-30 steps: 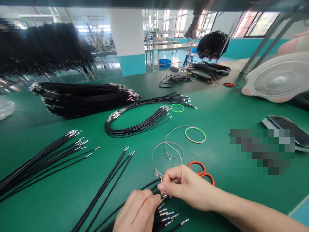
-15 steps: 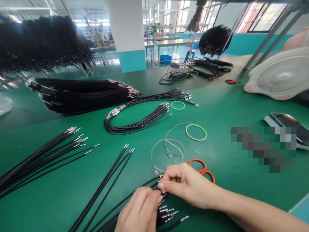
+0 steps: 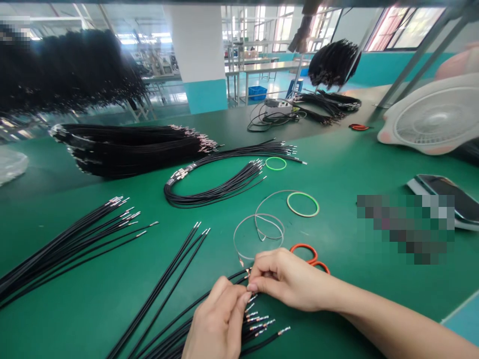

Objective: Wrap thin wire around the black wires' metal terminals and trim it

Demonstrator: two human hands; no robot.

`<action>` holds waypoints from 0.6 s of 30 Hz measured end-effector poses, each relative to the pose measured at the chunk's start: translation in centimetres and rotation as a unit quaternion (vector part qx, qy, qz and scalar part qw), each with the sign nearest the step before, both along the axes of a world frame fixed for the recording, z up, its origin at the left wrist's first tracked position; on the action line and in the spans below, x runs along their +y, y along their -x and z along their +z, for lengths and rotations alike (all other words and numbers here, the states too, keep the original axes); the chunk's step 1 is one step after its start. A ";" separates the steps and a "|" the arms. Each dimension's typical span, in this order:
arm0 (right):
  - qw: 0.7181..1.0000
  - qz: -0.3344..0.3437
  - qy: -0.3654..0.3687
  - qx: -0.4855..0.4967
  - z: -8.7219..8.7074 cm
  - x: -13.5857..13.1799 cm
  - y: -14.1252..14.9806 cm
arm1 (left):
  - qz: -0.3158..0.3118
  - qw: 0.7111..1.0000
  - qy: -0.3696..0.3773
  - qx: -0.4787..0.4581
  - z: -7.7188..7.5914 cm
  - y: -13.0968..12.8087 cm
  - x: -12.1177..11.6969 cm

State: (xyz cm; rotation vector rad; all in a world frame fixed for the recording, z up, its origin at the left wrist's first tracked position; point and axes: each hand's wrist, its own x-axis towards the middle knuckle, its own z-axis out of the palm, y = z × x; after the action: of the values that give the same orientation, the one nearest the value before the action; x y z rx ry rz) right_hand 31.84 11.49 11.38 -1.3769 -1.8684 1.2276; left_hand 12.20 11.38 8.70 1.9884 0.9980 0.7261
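My left hand [image 3: 217, 319] is closed, thumb and forefinger pinched on the end of a black cable. Against those fingertips, my right hand [image 3: 286, 281] pinches at the same cable end; what lies between its fingers is hidden. Several black cables [image 3: 168, 341] run beneath my left hand, and their stripped, silvery tips with copper-coloured bands [image 3: 262, 321] stick out to its right. Just above the fingertips, a small copper-coloured piece [image 3: 241, 263] shows by a thin looped wire [image 3: 235, 239]. Scissors with orange handles [image 3: 304, 247] lie partly covered by my right hand.
Loose black cables [image 3: 160, 284] and a cable bunch [image 3: 75, 239] lie on the green table at left. Behind are a tied cable bundle [image 3: 213, 203] and a large cable stack [image 3: 138, 152]. Green rings [image 3: 303, 215], a phone-like device [image 3: 445, 194] and a white fan [image 3: 437, 114] are rightward.
Both hands have shifted slightly upward in view, their fingertips still together at the cable end. The view itself has moved a little; the other things lie as before.
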 end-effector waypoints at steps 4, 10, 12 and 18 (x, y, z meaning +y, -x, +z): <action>0.998 0.011 -0.047 -0.030 0.6 0.3 0.2 | 0.026 0.994 0.104 0.026 0.3 0.1 1.2; 0.987 -0.089 -0.075 -0.114 2.5 -0.3 -3.9 | 0.036 0.955 0.291 -0.038 0.0 0.2 3.0; 0.983 -0.077 -0.050 -0.161 2.2 -1.0 -5.8 | 0.025 0.952 0.303 -0.044 0.4 0.0 3.1; 0.974 -0.050 -0.003 -0.222 1.1 -3.8 -8.1 | 0.018 0.947 0.312 -0.067 1.1 -0.5 2.9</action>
State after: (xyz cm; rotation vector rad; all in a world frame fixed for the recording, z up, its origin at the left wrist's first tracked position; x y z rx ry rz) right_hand 39.90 7.67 12.52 -1.8342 -2.0532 0.9151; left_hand 12.67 14.24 9.84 1.3556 1.0264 0.4742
